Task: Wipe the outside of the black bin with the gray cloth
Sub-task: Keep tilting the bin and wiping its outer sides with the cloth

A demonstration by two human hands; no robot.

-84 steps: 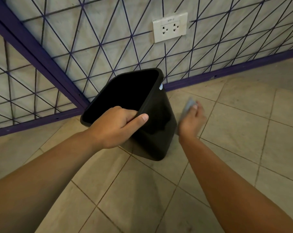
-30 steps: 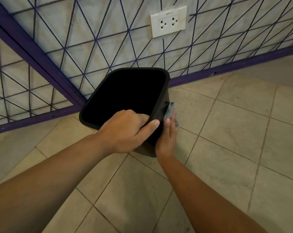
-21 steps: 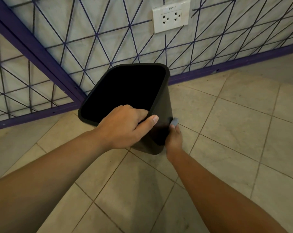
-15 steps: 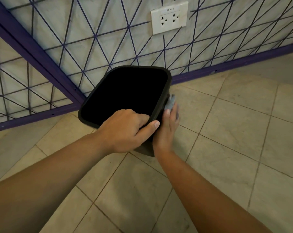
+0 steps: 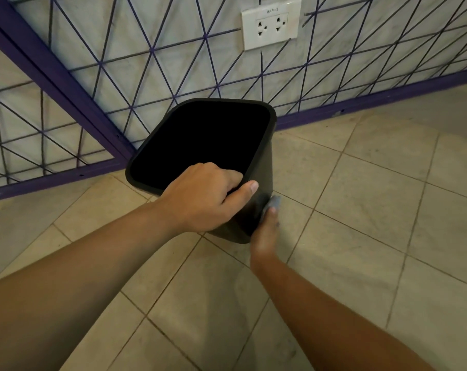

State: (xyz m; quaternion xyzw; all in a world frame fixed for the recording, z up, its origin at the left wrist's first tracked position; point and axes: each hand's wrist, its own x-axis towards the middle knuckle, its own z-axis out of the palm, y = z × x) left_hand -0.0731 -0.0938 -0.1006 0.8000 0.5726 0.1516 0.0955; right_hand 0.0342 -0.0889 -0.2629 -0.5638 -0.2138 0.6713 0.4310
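Black bin (image 5: pixel 263 167) — standing on the tiled floor (image 5: pixel 361 210), tipped toward the wearer, just beside a wall with purple grid (image 5: pixel 152 49) and a double socket (image 5: pixel 270 27). Left hand (image 5: pixel 203 199) clamped over the near rim, fingers inside. Right hand (image 5: pixel 266 231) presses the gray cloth (image 5: pixel 273 202) flat against the right outer wall, low down. Wiping appears mid-course — far and left sides unseen, presumably outstanding.

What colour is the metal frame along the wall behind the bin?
Purple, the frame and its thin crossing wires alike; the head view shows it.
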